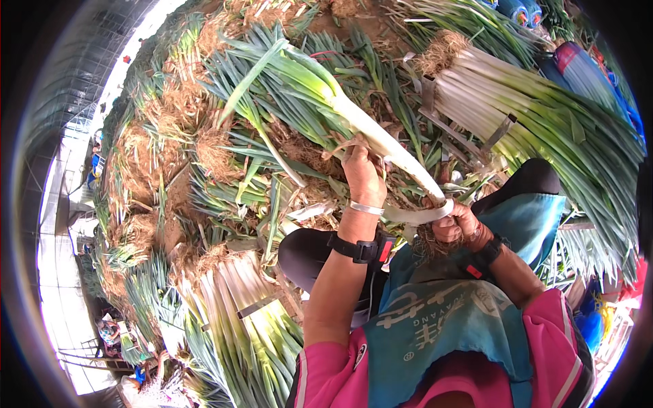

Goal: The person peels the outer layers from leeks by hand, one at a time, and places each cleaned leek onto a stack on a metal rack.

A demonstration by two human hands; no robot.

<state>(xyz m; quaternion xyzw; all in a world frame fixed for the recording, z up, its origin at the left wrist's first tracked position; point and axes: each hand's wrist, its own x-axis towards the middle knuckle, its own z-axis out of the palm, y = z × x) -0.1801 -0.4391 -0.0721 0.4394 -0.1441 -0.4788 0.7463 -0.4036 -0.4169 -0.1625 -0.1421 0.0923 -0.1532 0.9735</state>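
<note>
A thick green onion [389, 144] slants in front of me, its white root end low on the right and its green leaves up to the left. My left hand [364, 171] is closed against the stalk partway up, with a bit of dry brown leaf at its fingers. Around the root end my right hand [460, 224] is closed, and shaggy roots [431, 243] hang below it. A pale strip of outer skin [411, 217] curves away from the root end beside my right hand. The fingertips of both hands are partly hidden.
Loose green onions with earthy roots [216, 153] cover the ground ahead and left. Trimmed green onions lie stacked in a metal rack [500, 129] at right; another stack [235, 289] lies at lower left. My knees [303, 255] flank the work. Blue wrapped bundles [588, 75] lie far right.
</note>
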